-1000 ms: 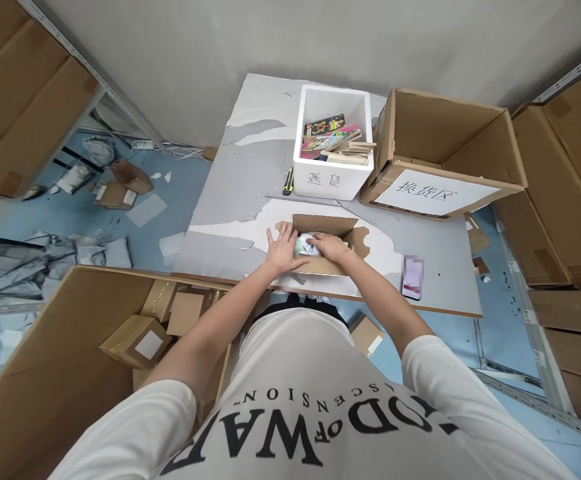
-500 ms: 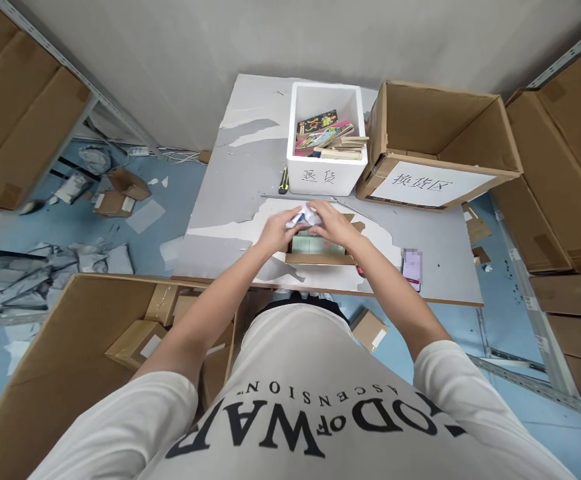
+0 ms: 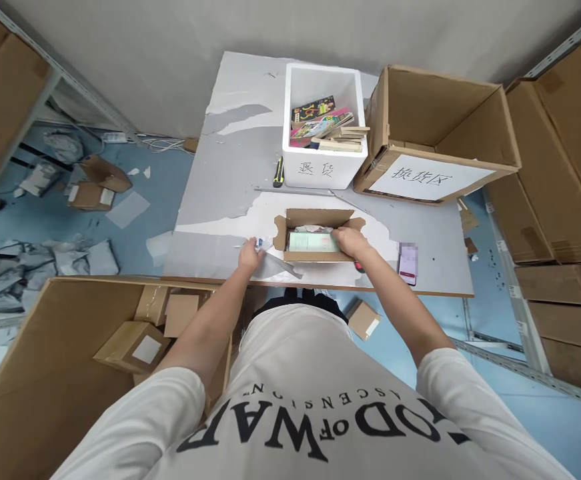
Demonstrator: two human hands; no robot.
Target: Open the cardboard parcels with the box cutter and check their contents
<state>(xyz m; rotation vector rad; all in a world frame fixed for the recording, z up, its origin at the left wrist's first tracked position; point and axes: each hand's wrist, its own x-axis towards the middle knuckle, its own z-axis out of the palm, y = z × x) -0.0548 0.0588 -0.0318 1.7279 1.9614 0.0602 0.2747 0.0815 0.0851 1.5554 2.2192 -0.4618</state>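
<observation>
An opened small cardboard box (image 3: 320, 256) sits near the table's front edge, its flaps spread. Inside lies a pale green, flat-faced item (image 3: 310, 242) with print on it; white crumpled material (image 3: 313, 229) shows behind it. My right hand (image 3: 352, 243) reaches over the box's right end, fingers curled at the right edge of the green item. To the left of the box, my left hand (image 3: 251, 255) is closed round a small crumpled white-and-blue piece (image 3: 259, 245), mostly hidden by the fingers.
Behind stand a white foam bin (image 3: 325, 170) of books and a large carton (image 3: 420, 180) with a handwritten sign. A yellow-black utility knife (image 3: 279, 172) and a phone (image 3: 408, 263) lie on the table (image 3: 210, 200). A big carton (image 3: 35, 373) with smaller boxes stands front left.
My hands have parted from above the box. The left moved left and down with the crumpled piece; the right went down to the green item. The view shifted slightly.
</observation>
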